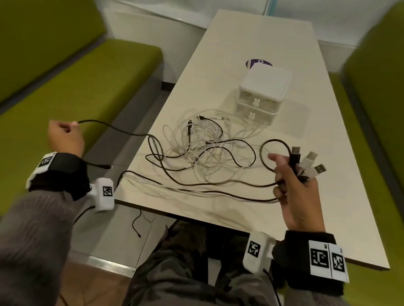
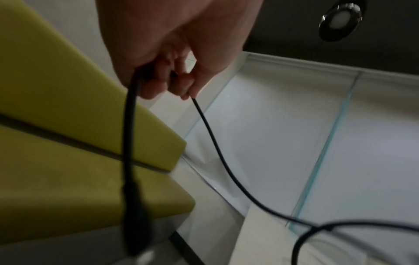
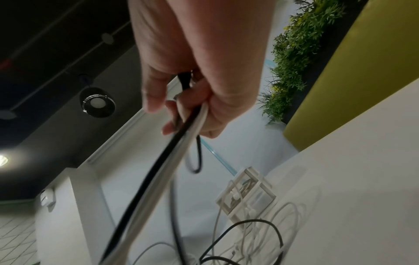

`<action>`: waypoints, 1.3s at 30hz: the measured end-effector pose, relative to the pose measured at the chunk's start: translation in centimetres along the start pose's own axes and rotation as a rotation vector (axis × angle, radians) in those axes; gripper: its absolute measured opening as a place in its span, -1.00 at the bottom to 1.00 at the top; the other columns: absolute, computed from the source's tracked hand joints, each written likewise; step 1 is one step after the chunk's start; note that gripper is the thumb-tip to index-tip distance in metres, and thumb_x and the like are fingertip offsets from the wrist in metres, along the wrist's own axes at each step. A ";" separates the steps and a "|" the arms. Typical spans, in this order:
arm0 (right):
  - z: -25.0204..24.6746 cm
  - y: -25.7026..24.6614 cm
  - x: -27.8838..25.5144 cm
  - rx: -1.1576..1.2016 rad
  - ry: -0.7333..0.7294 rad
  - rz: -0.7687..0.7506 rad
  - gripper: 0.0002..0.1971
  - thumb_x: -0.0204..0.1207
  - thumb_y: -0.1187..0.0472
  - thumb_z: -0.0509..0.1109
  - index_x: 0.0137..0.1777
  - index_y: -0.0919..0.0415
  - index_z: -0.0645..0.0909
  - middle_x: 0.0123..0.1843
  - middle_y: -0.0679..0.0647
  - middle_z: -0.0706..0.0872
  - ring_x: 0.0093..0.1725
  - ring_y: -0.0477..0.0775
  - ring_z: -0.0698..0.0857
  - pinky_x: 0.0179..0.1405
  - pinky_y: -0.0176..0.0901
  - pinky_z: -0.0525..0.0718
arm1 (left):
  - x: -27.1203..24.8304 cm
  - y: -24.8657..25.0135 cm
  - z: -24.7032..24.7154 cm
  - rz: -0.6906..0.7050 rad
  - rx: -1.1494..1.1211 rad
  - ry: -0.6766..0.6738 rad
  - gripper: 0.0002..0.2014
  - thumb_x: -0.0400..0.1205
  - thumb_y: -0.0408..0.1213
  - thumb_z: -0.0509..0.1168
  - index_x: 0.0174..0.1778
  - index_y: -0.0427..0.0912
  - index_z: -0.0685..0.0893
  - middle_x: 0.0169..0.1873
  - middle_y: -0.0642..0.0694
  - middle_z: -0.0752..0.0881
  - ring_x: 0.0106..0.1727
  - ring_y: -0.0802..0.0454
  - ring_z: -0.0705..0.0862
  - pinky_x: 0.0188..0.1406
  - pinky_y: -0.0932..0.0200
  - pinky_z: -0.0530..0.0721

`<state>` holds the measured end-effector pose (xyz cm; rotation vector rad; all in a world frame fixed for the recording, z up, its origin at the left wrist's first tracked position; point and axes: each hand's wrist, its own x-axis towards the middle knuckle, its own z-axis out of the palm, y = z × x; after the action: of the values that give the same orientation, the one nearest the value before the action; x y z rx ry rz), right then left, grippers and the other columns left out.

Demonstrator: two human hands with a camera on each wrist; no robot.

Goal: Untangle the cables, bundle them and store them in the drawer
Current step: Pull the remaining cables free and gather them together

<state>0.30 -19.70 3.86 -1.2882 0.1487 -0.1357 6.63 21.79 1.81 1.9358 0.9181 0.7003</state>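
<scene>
Cable tangle (image 1: 204, 148) sits mid-counter (image 1: 318, 194), white and black loops still knotted together, just in front of the two-drawer organizer (image 1: 261, 94) (both drawers closed). One black cable (image 1: 121, 130) runs off the counter's left edge to the left hand (image 1: 65, 136), held out over the green bench (image 1: 47, 107); fingers (image 2: 181, 84) pinch it, and its plug end (image 2: 136, 202) dangles below the hand. Right hand (image 1: 293, 190) is raised over the counter's right side, fingers curled round a bunch of cable ends: three USB plugs (image 1: 306, 161) (one black, two white) stick up out of the grip, their leads trailing back across the counter into the tangle.
</scene>
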 end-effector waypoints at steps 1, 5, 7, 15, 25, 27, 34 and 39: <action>0.2 0.0 -0.1 -0.003 0.000 0.002 -0.85 0.55 0.13 0.38 -0.07 0.13 0.77 -0.39 -0.04 0.39 -0.45 -0.16 0.27 -0.55 -0.33 0.18 | -0.1 -0.3 0.2 -0.030 0.080 -0.054 -0.72 0.66 -0.30 0.21 -0.33 0.04 0.32 -0.04 -0.30 0.65 0.25 -0.31 0.56 0.18 -0.02 0.46; 1.4 0.2 -0.4 0.040 -0.041 0.025 -0.73 0.68 0.14 0.23 -0.06 0.20 0.74 -0.41 0.00 0.41 -0.50 -0.19 0.29 -0.55 -0.34 0.16 | -4.1 1.7 1.3 0.141 0.350 -0.195 -0.49 0.60 -0.15 0.31 0.40 -0.31 0.38 0.40 -0.39 0.43 0.46 -0.31 0.31 0.42 -0.12 0.25; 2.2 0.2 -0.6 0.064 -0.082 0.029 -0.72 0.68 0.12 0.22 -0.06 0.23 0.72 -0.42 -0.01 0.42 -0.50 -0.19 0.28 -0.56 -0.36 0.17 | -8.7 4.1 1.7 0.474 0.162 -0.338 -0.49 0.62 -0.10 0.30 0.44 -0.23 0.41 0.38 -0.25 0.49 0.44 -0.10 0.33 0.39 0.07 0.25; 3.3 0.1 -1.8 0.035 -0.193 -0.001 -0.57 0.62 -0.04 0.15 0.01 0.27 0.74 -0.40 -0.01 0.55 -0.51 -0.16 0.27 -0.55 -0.34 0.20 | -21.4 7.1 3.4 0.759 0.004 -1.234 -0.72 0.65 -0.03 0.22 0.24 -0.01 0.57 -0.17 -0.05 0.73 -0.14 0.28 0.65 0.24 0.20 0.50; 2.0 0.4 -1.4 0.041 0.081 -0.008 -0.52 0.69 -0.07 0.11 -0.32 0.21 0.62 -0.50 -0.01 0.60 -0.55 -0.15 0.33 -0.59 -0.32 0.22 | -12.5 4.0 -0.2 0.671 -0.111 -0.458 -0.71 0.70 -0.17 0.16 -0.35 -0.07 0.57 -0.44 0.07 0.57 -0.37 0.16 0.50 -0.32 0.18 0.47; 2.2 0.3 -1.6 0.077 0.066 0.014 -0.52 0.68 -0.08 0.11 -0.41 0.16 0.50 -0.56 -0.02 0.48 -0.58 -0.14 0.31 -0.64 -0.34 0.19 | -10.3 3.0 -1.3 0.657 0.002 -0.342 -0.65 0.68 -0.09 0.14 -0.38 -0.18 0.53 -0.42 -0.13 0.53 -0.31 -0.12 0.50 -0.30 -0.01 0.47; 3.3 0.2 -1.7 0.209 -0.001 0.066 -0.55 0.70 -0.07 0.10 -0.42 0.09 0.29 -0.59 -0.12 0.23 -0.61 -0.17 0.15 -0.70 -0.35 0.05 | -8.9 3.2 -3.6 0.776 0.111 -0.325 -0.53 0.48 0.17 0.28 -0.54 -0.11 0.40 -0.50 0.05 0.38 -0.34 0.21 0.29 -0.30 0.16 0.18; 2.0 -0.4 -1.4 0.291 0.099 0.049 -0.53 0.68 -0.15 0.09 -0.43 0.07 0.27 -0.62 -0.12 0.23 -0.62 -0.17 0.17 -0.73 -0.36 0.12 | -6.0 3.3 -4.0 0.819 0.503 -0.418 -0.57 0.34 0.15 0.46 -0.47 -0.09 0.45 -0.32 -0.03 0.49 -0.09 -0.04 0.39 -0.05 0.10 0.20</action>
<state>-0.71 -17.65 4.82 -0.9875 0.2361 -0.1726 1.32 17.56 5.84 2.8006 -0.0087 0.4827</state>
